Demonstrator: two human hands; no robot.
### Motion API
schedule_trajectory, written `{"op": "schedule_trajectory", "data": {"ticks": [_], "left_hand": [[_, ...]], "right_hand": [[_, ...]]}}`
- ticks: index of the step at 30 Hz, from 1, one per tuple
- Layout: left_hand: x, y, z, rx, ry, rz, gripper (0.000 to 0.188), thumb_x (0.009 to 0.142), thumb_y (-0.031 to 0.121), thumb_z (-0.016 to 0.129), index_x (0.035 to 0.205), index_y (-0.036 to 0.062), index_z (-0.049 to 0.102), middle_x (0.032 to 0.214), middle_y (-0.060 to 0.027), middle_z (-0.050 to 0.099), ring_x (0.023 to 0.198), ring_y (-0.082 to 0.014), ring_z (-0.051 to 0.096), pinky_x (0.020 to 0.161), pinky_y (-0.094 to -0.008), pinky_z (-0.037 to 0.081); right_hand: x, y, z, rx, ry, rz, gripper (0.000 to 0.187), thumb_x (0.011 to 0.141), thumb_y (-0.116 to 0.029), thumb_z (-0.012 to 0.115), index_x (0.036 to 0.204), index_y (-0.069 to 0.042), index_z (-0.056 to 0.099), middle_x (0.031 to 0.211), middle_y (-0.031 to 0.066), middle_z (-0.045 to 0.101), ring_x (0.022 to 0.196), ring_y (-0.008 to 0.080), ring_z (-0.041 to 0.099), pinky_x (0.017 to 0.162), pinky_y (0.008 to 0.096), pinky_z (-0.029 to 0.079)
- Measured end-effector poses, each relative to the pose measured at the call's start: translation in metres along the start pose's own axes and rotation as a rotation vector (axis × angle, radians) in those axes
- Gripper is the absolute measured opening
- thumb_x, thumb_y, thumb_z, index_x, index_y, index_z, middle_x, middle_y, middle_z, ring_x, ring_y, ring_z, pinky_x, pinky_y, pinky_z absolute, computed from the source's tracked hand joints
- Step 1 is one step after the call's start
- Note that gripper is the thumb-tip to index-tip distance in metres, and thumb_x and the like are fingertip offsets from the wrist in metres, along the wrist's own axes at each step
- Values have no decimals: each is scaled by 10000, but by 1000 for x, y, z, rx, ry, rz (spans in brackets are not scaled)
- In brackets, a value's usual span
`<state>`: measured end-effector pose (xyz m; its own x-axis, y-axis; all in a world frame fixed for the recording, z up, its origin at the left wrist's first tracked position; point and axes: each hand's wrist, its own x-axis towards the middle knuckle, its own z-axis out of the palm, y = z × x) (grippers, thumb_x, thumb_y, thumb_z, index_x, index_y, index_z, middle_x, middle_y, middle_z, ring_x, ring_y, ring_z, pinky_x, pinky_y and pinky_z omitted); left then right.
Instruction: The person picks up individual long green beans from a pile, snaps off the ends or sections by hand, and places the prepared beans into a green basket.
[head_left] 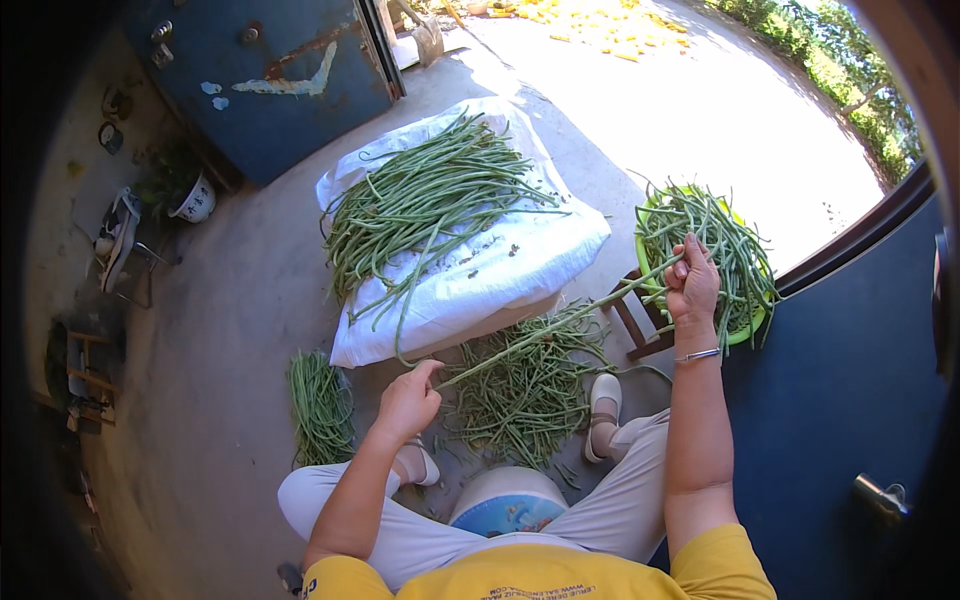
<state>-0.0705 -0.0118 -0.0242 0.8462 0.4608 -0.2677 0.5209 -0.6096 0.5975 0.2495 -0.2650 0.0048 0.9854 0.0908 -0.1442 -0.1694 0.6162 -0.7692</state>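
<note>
Centrally, the left hand (408,402) pinches the lower end of a yardlong bean (560,323), which slants up rightward above a loose bean pile (525,400) to the right hand (692,282), closed around its upper part beside a heaped lime-green basin (741,333).

Held long bean (560,324): green, slender, nearly straight; slants upward from left hand (408,402) to right hand (692,285); possibly more than one strand. Bean heap (430,195): green, loosely aligned, on white sheet (530,272).
</note>
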Motion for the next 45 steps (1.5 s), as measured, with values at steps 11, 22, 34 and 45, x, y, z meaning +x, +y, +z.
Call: {"op": "schedule_trajectory", "data": {"ticks": [11,22,34,45], "left_hand": [[23,-54,26,-1002,105,-307,305,726,-26,472,1016,47,526,616,-16,499,447,-69,383,421,-218,319],[4,-44,44,-502,33,-146,216,796,199,599,890,12,649,743,-82,644,640,-148,583,616,-248,449],[170,-6,-30,241,567,106,301,740,168,606,986,-6,607,850,-148,618,746,-317,595,694,-394,468],[89,22,-70,-1074,-3,-175,263,762,35,594,1021,-11,587,734,-2,581,516,-27,453,457,-141,372]], "right_hand": [[-9,17,19,217,25,-7,121,858,-178,582,814,-92,510,670,27,548,406,46,360,366,197,248],[-34,28,33,-192,-237,173,241,923,-285,459,881,-55,517,615,54,570,360,55,406,327,175,283],[-49,51,38,-460,-396,224,260,943,-290,392,858,-66,493,616,47,570,462,72,498,399,195,375],[-55,65,45,-139,-294,455,277,933,-332,409,842,-74,454,627,71,559,418,103,482,367,222,368]]}}
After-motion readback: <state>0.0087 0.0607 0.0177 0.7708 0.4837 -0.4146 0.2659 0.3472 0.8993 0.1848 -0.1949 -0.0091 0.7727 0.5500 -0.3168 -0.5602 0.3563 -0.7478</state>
